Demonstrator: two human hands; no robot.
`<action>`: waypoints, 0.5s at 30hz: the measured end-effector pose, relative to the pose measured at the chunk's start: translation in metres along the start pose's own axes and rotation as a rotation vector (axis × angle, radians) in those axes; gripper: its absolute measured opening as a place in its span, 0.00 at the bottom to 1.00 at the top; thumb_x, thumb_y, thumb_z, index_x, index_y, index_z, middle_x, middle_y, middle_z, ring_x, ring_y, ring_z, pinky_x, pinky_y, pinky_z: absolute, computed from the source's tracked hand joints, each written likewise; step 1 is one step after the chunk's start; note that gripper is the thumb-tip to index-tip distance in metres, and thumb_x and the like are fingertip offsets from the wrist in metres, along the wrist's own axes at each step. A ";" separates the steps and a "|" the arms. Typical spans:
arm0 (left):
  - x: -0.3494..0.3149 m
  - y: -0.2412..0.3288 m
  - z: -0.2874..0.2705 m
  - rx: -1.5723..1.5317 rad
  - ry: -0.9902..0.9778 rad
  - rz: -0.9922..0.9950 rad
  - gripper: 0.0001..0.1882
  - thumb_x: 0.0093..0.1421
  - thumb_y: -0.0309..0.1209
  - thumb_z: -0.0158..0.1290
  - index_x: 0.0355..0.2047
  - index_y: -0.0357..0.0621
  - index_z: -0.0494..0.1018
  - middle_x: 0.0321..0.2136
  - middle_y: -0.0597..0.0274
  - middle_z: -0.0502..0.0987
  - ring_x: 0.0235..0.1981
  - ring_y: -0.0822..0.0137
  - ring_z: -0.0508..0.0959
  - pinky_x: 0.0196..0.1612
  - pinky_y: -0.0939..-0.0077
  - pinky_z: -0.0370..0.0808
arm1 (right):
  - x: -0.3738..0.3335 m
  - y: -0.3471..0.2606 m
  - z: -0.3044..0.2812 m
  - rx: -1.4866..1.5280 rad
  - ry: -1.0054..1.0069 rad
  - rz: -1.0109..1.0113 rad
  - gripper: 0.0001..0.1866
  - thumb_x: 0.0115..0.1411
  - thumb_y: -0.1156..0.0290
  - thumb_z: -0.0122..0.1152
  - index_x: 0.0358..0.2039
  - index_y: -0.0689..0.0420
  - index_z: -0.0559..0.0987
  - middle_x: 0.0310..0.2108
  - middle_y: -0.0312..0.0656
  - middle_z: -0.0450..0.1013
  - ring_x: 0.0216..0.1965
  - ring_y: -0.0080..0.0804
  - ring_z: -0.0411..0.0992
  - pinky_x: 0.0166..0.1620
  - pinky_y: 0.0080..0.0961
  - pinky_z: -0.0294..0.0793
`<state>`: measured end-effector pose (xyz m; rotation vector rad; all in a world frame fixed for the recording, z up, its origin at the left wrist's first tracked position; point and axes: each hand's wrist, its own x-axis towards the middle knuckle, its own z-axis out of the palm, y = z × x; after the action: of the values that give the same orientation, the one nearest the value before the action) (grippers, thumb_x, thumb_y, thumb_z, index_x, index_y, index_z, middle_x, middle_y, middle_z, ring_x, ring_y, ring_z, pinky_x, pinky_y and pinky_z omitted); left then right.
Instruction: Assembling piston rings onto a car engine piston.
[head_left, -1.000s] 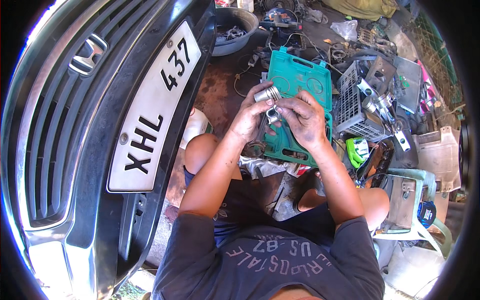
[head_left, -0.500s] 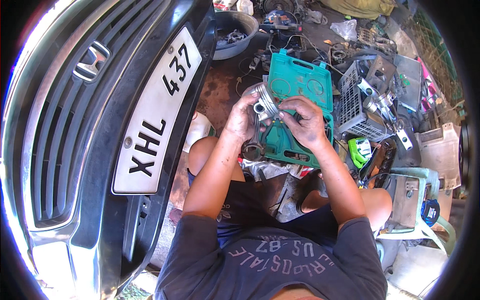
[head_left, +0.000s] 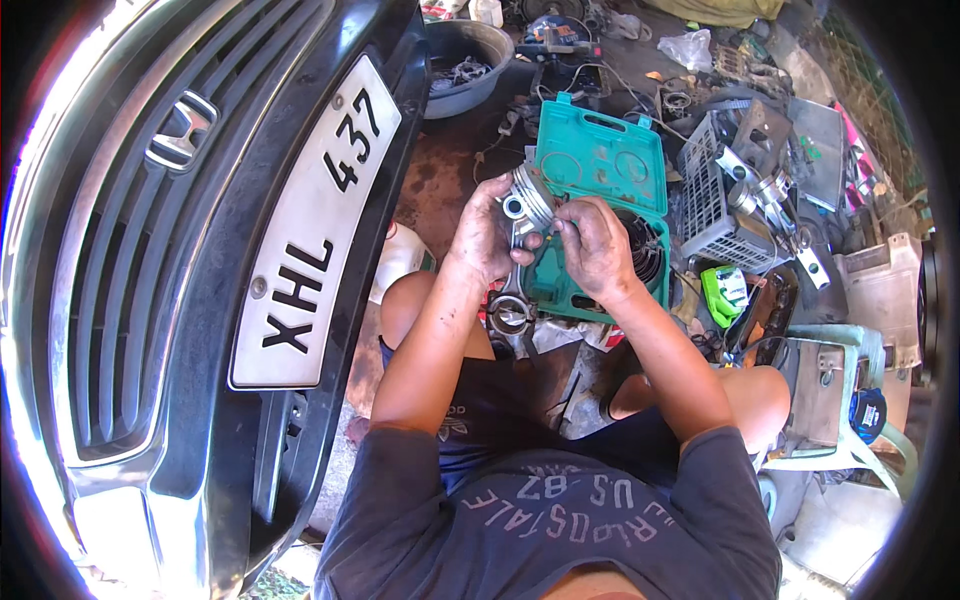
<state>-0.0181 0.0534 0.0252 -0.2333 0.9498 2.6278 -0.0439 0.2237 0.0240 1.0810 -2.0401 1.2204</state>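
My left hand (head_left: 482,238) is closed round a silver piston (head_left: 532,202), with the fingers behind it and the thumb at its upper left. From the piston a dark connecting rod (head_left: 511,313) hangs down toward me, its round big end at the bottom. The pin hole in the piston's side faces up at me, and grooves run round its crown end. My right hand (head_left: 600,255) is at the piston's right edge, thumb and fingers pinched together. Whatever is between those fingertips is too small to make out. Beyond both hands lies an opened teal tool case (head_left: 600,152).
A car's front bumper with its plate (head_left: 315,230) stands close on my left. A grey basin (head_left: 470,70) with metal parts is at the far left. To the right are a grey crate (head_left: 705,190), more pistons with rods (head_left: 770,200), a bright green container (head_left: 722,295) and a pale chair (head_left: 850,350).
The piston has turned slightly, and the connecting rod's big end shows more fully below my left hand. My right hand has drawn a little left, its fingers more curled.
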 end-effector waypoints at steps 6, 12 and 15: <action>0.001 -0.008 0.007 -0.034 0.064 0.003 0.20 0.57 0.55 0.47 0.42 0.61 0.72 0.29 0.69 0.76 0.18 0.71 0.70 0.15 0.85 0.57 | -0.006 0.004 0.009 -0.029 0.089 0.067 0.10 0.50 0.84 0.60 0.33 0.59 0.73 0.30 0.46 0.72 0.32 0.46 0.73 0.34 0.34 0.74; 0.003 -0.010 0.008 -0.111 0.069 -0.009 0.20 0.57 0.56 0.46 0.41 0.61 0.72 0.29 0.70 0.76 0.20 0.72 0.70 0.16 0.85 0.57 | -0.004 0.001 0.014 0.003 0.165 0.150 0.08 0.50 0.84 0.60 0.31 0.60 0.74 0.29 0.46 0.73 0.30 0.43 0.74 0.34 0.31 0.74; 0.005 -0.012 0.008 -0.133 0.070 -0.007 0.20 0.57 0.56 0.46 0.41 0.60 0.72 0.29 0.70 0.76 0.20 0.72 0.70 0.16 0.85 0.57 | -0.004 0.004 0.014 0.007 0.165 0.168 0.08 0.50 0.85 0.61 0.31 0.61 0.75 0.30 0.45 0.74 0.31 0.40 0.75 0.35 0.28 0.74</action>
<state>-0.0187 0.0683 0.0226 -0.3626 0.7944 2.6949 -0.0457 0.2141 0.0125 0.7959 -2.0324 1.3526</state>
